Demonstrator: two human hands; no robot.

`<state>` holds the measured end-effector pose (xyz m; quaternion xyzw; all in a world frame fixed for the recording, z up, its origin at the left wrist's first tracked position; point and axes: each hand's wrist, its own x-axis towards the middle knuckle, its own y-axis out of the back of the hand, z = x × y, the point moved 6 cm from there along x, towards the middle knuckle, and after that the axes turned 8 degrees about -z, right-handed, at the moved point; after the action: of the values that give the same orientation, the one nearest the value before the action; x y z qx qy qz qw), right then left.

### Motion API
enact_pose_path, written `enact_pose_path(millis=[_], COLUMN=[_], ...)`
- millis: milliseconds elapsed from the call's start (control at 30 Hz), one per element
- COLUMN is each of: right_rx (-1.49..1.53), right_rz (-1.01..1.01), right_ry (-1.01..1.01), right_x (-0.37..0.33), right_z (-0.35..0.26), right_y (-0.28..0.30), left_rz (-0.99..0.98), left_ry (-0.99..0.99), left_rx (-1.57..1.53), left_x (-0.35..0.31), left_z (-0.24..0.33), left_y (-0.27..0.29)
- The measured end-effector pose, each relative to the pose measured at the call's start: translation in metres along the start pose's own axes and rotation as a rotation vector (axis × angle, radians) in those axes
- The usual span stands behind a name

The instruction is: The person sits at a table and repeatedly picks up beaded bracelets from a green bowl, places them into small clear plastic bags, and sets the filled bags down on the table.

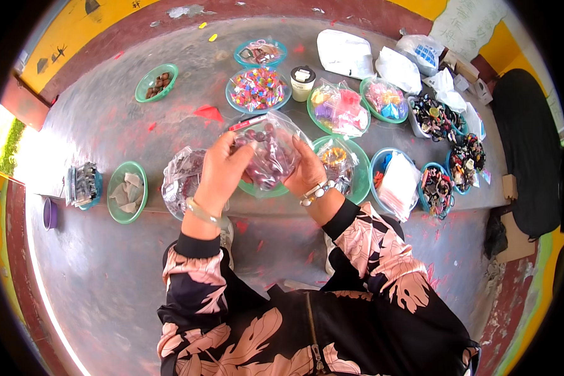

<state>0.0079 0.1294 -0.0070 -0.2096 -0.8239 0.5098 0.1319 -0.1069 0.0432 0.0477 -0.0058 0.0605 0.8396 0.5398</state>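
Our left hand (221, 170) and right hand (305, 168) both grip a clear bag (266, 150) of dark beads, held above a green bowl (263, 188). If our hold loosens, beads could spill across the floor (106, 276).

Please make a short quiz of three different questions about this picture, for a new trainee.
1. True or false: both hands hold the clear plastic bag of dark purple beads.
2. Which bowl holds brown round pieces?
A. the small green bowl at the far left
B. the blue bowl with the white bag
C. the purple cup
3. Fill in: the white cup with a dark lid stands just to the ____ of the bowl of mixed bright pieces.

Key
1. True: the left hand and the right hand grip the bag from both sides.
2. A
3. right
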Motion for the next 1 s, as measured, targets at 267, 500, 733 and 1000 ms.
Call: enact_pose_path(millis=[267, 500, 733, 1000], right_rx=[0.014, -0.043, -0.149, -0.309], right_rz=[0.063, 0.039, -0.051, -0.006], right_ry=[0.04, 0.102, 0.121, -0.019], right_x=[0.002, 0.003, 0.004, -0.013], right_z=[0.002, -0.014, -0.034, -0.034], right_y=[0.021, 0.012, 0.0, -0.007], left_rz=[0.039, -0.079, -0.244, -0.316], left_ry=[-0.031, -0.037, 0.125, 0.046], left_rx=[0.077, -0.45, -0.389, -0.27], left_x=[0.005, 0.006, -0.001, 0.007], left_z=[-0.012, -0.016, -0.007, -0.015], left_y=[0.003, -0.007, -0.022, -0.031])
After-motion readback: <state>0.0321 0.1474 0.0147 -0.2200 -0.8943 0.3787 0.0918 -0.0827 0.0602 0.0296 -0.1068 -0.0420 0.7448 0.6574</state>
